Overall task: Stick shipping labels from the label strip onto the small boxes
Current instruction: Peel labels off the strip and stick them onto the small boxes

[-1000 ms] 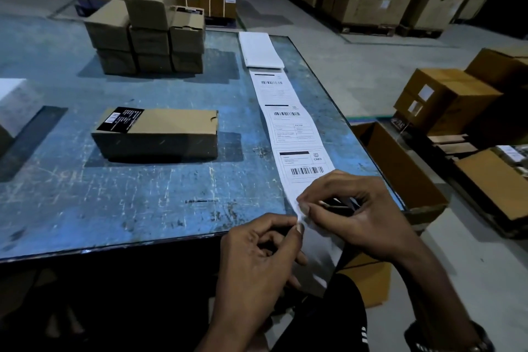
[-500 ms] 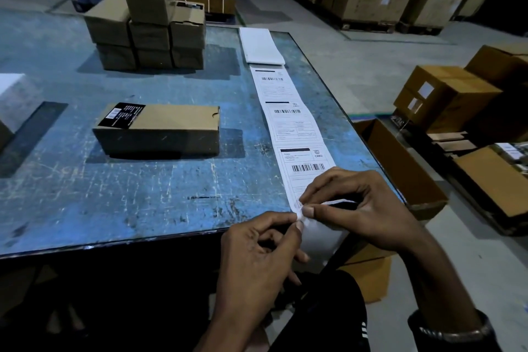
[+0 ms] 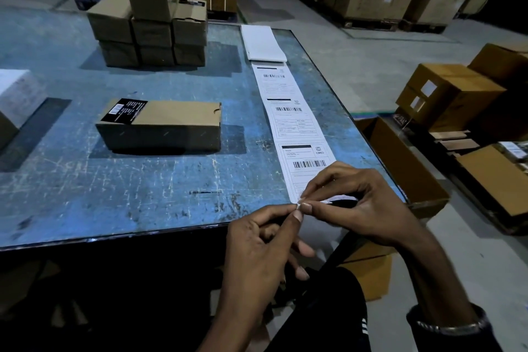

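- Seen from the head camera, both hands meet at the near edge of the blue table [image 3: 85, 180], right where the label strip [image 3: 288, 111] runs off the tabletop.
- Left hand [image 3: 257, 254]: thumb and forefinger are pinched together on the near corner of the strip, the other fingers loosely curled below.
- Right hand [image 3: 363, 203]: thumb and forefinger are closed on the same corner, their tips touching those of the left hand; the remaining fingers arch over the strip's end. Whether the label is already lifting from its backing is too small to tell.
- Lying flat along the right side of the table, the strip shows three printed labels with barcodes and leads back to a folded white stack [image 3: 263, 43] at the far end.
- Left of the strip, apart from it, a flat cardboard box [image 3: 171, 123] lies with a black label [image 3: 124, 110] on its top left corner.
- Farther back stands a pile of small boxes [image 3: 148, 23], stacked two and three high.
- At the left edge a white-topped box [image 3: 17, 94] is partly in frame.
- On the floor to the right sit an open carton [image 3: 400, 163] just beside the table and more brown cartons [image 3: 448, 94] beyond it.
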Tool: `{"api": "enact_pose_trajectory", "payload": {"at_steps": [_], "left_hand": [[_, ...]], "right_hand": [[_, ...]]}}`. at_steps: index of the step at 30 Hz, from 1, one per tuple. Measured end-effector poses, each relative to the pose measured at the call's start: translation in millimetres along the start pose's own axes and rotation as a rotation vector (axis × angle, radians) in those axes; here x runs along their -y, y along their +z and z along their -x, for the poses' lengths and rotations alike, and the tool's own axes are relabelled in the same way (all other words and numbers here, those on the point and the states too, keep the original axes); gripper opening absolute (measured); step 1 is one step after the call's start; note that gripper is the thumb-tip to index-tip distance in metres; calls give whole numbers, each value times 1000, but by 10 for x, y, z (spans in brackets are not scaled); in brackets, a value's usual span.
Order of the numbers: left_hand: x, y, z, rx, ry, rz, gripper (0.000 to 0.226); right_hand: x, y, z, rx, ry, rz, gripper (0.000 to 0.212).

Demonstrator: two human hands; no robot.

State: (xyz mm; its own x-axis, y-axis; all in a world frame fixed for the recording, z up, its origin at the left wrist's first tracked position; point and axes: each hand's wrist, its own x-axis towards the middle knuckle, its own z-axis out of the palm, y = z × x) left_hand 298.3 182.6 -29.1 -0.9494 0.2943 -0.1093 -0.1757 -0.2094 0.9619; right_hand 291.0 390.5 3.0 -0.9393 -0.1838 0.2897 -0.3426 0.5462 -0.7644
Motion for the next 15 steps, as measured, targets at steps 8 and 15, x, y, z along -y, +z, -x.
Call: {"api": "enact_pose_trajectory", "payload": {"at_steps": [8,15], "left_hand": [[52,31,-19,-34,114,-31,19],[128,13,-34,-48,81,-25,14]], "right_hand": [[19,110,4,-65,17,-33,6],[-20,141,-13,-128,33,-43,8]]}}
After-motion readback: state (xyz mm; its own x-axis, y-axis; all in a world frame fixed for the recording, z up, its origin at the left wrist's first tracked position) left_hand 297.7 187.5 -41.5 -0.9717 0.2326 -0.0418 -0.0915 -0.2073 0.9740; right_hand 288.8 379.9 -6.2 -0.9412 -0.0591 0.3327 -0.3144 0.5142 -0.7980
